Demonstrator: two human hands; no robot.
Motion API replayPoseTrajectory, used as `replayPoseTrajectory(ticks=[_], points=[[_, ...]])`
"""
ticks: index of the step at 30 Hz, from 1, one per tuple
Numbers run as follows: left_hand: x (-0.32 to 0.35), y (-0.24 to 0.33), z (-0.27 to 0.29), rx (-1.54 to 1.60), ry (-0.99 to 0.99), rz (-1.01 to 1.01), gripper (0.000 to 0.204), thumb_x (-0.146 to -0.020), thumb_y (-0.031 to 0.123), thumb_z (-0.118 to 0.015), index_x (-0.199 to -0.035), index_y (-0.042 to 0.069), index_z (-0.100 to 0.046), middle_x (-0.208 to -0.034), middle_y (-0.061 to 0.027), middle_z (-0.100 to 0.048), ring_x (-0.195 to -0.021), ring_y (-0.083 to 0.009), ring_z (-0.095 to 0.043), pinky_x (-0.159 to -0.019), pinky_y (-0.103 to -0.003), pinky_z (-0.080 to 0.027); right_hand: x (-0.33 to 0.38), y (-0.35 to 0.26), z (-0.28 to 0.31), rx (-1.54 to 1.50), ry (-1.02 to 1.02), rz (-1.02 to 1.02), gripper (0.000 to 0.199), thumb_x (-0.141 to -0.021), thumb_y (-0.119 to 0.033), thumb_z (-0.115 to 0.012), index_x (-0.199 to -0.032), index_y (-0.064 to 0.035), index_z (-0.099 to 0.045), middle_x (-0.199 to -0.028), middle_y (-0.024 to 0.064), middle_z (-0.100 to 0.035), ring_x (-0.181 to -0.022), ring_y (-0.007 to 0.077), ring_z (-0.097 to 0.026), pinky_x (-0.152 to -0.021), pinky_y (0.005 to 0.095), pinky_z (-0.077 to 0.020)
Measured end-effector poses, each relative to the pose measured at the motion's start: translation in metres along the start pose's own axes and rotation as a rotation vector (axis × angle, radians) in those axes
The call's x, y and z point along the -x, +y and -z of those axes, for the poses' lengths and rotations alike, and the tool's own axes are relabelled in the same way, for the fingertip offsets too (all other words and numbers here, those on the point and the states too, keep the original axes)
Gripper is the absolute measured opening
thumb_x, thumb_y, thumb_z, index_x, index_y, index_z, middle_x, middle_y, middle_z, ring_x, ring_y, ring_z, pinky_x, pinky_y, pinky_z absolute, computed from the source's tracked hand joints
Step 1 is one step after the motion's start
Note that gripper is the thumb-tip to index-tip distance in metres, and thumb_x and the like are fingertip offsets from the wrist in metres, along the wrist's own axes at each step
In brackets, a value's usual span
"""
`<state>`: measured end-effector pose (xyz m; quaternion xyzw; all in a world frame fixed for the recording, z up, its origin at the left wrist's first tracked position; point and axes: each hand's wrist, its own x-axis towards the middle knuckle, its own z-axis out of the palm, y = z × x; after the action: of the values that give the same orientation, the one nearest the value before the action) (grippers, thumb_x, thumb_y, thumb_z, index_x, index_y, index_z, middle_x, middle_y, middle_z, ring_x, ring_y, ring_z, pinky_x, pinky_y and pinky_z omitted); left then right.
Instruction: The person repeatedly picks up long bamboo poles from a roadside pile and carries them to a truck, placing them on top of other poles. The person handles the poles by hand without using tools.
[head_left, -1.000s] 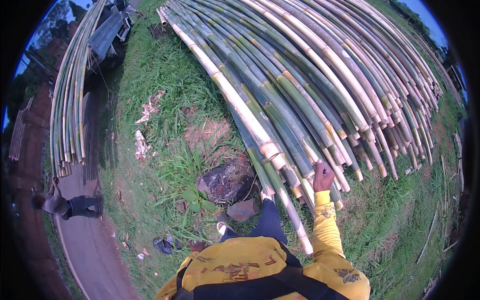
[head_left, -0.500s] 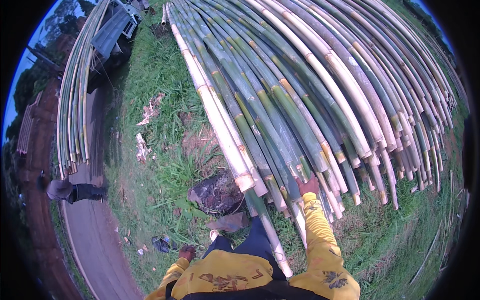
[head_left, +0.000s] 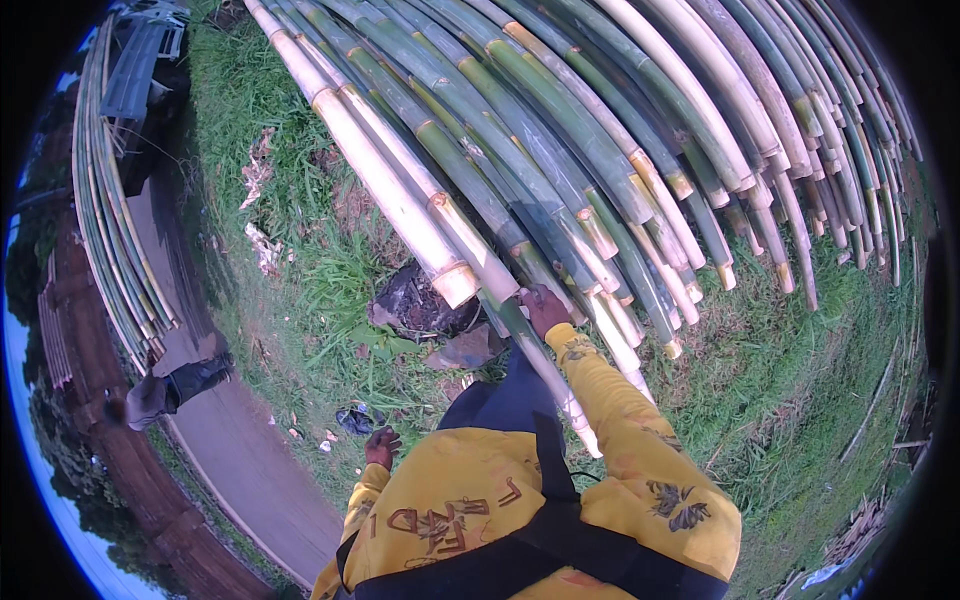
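My right hand (head_left: 545, 309) is closed at the cut end of a bamboo pole (head_left: 478, 250), near the left side of a large stack. Its fingertips are partly hidden against the pole. Just left of it lies a thick pale bamboo pole (head_left: 385, 205). Below, a green-and-pale bamboo pole (head_left: 548, 372) sticks out farther than its neighbours, close beside my right sleeve. My left hand (head_left: 382, 447) hangs by my left side above the grass, holding nothing, its fingers loosely bent and apart.
Many bamboo poles (head_left: 600, 140) fan across the stack, their ends uneven. A dark charred-looking log or stone (head_left: 425, 300) sits under the pale pole's end. At left, a person (head_left: 165, 393) stands on a paved road (head_left: 255, 465), beside poles (head_left: 110, 230) jutting from a vehicle (head_left: 135, 70).
My right hand has moved left along the stack, from one pole end to another. My view has shifted, and the person on the road now leans differently near the jutting poles.
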<state>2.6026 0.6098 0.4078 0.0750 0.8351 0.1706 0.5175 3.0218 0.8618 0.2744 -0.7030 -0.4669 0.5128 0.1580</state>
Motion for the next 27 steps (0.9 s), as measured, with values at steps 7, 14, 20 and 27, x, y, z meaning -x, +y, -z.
replayPoseTrajectory(ticks=[7,14,20,27], points=[[0.005,-0.005,0.008,-0.136,0.026,0.057,0.032,-0.088,0.022,-0.061,-0.114,0.005,-0.062,-0.096,-0.0105,-0.071,-0.076,-0.02,-0.068,-0.061,-0.033,-0.052,-0.065,-0.004,-0.042,-0.595,0.036,-0.089,0.068,-0.09,-0.056,-0.051,-0.131,-0.0022,-0.053,-0.126,0.0244,-0.058,-0.116,0.0357,-0.056,-0.101,0.0392,-0.0406],[0.008,0.004,0.002,-0.004,0.035,-0.03,0.029,-0.088,0.016,-0.058,-0.113,0.004,-0.063,-0.096,-0.0119,-0.071,-0.076,-0.0203,-0.068,-0.061,-0.031,-0.053,-0.097,-0.028,-0.044,-0.306,-0.388,-0.13,0.1,-0.07,-0.076,-0.06,-0.129,0.0052,-0.054,-0.129,0.0283,-0.055,-0.122,0.0356,-0.053,-0.105,0.039,-0.0375],[0.013,0.019,-0.019,0.023,0.103,0.017,0.027,-0.087,0.018,-0.061,-0.11,0.003,-0.064,-0.096,-0.0129,-0.071,-0.074,-0.0202,-0.067,-0.057,-0.032,-0.051,-0.107,-0.059,-0.022,-0.402,-0.578,-0.306,0.103,-0.071,-0.071,-0.066,-0.123,0.0164,-0.052,-0.117,0.028,-0.06,-0.101,0.031,-0.064,-0.089,0.039,-0.0484],[-0.001,0.012,-0.03,0.112,0.031,-0.012,0.026,-0.088,0.011,-0.058,-0.111,0.001,-0.062,-0.096,-0.013,-0.07,-0.075,-0.0211,-0.067,-0.062,-0.033,-0.054,-0.084,-0.119,0.07,0.026,-0.327,-0.079,0.095,-0.06,-0.054,-0.078,-0.122,0.0137,-0.053,-0.121,0.0278,-0.057,-0.107,0.034,-0.06,-0.091,0.0384,-0.047]])
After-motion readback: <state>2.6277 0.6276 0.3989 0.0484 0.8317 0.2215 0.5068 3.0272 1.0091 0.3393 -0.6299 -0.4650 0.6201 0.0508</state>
